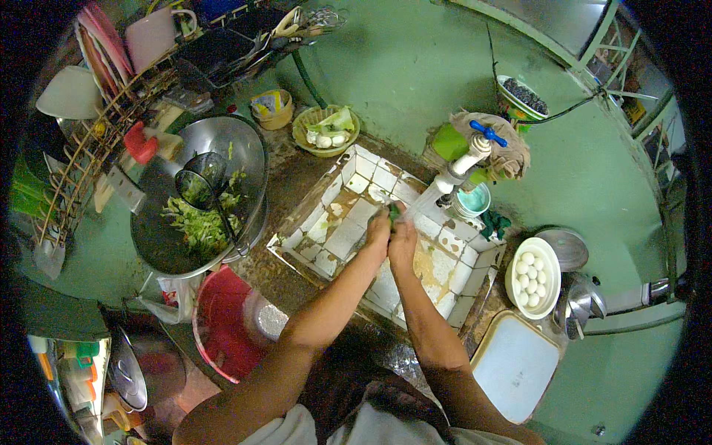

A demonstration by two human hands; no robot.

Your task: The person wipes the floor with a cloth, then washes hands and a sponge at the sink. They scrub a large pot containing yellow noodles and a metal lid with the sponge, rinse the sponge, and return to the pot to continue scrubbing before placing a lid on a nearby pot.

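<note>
My left hand [379,231] and my right hand [401,239] are close together over a worn, white-tiled sink [350,228]. Between them they grip a small dark green thing [394,213], blurred, perhaps a scouring pad or a cloth. Fingers hide most of it. Just beyond my right hand, a whitish stream [421,203], apparently water, falls from a white tap [464,160] with a blue handle [488,133]. Brown stains and small green scraps mark the tiles.
Left of the sink, a large metal wok [253,150] holds shredded greens [200,228] and a black ladle [201,181]. A red basin [222,322] sits below it. On the right are a bowl of white eggs [531,278] and a pale tray [514,364]. A basket [303,133] stands behind.
</note>
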